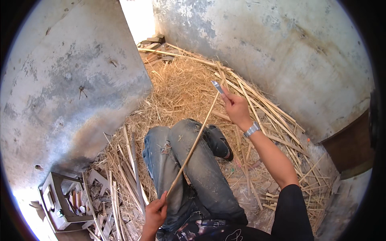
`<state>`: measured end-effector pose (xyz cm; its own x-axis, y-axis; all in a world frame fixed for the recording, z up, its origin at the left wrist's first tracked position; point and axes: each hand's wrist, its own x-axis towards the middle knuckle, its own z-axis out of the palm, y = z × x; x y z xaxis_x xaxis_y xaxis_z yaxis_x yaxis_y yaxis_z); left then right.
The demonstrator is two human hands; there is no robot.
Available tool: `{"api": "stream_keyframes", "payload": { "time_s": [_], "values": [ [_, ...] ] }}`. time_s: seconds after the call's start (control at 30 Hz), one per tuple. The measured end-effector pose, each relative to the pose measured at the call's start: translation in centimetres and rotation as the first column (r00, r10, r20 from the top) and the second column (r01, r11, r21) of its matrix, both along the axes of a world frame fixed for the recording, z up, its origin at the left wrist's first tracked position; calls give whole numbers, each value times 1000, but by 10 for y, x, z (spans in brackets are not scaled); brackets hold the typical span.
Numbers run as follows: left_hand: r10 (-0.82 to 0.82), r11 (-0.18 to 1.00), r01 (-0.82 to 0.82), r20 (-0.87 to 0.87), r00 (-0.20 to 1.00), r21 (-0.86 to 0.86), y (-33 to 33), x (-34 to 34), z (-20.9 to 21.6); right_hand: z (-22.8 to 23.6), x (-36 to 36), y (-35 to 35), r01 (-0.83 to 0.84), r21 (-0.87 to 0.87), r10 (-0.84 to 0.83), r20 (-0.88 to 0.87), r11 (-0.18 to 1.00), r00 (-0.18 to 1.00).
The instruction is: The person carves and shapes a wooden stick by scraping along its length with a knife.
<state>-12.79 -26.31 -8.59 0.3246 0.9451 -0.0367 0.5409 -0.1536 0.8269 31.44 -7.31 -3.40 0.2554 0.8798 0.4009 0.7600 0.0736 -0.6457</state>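
A long thin bamboo strip slants across my lap, its near end low by my left hip and its far end up by my right hand. My left hand is closed around the near end. In my right hand, out past my knees, is a short silvery metal blade, pointing up and to the left. The strip's far end meets the blade beside my thumb; whether the fingers also pinch the strip, I cannot tell.
Pale shavings cover the floor ahead. Long strips lie along the right wall; more strips lie to my left. A dusty open metal frame holding scraps stands at lower left. A brown panel leans at right.
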Motion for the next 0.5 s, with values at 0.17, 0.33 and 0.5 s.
{"api": "stream_keyframes", "payload": {
  "time_s": [0.17,0.33,0.5],
  "values": [
    [34,965,22,-211,977,260,-9,3,-8,-12,-65,-63,-438,112,388,306,892,869],
    [55,952,29,-264,963,303,-14,1,-17,-8,-10,-29,-210,46,176,389,977,904],
    [62,947,28,-268,961,320,-11,7,-21,-8,8,-19,-91,138,61,210,986,976]
  ]
}}
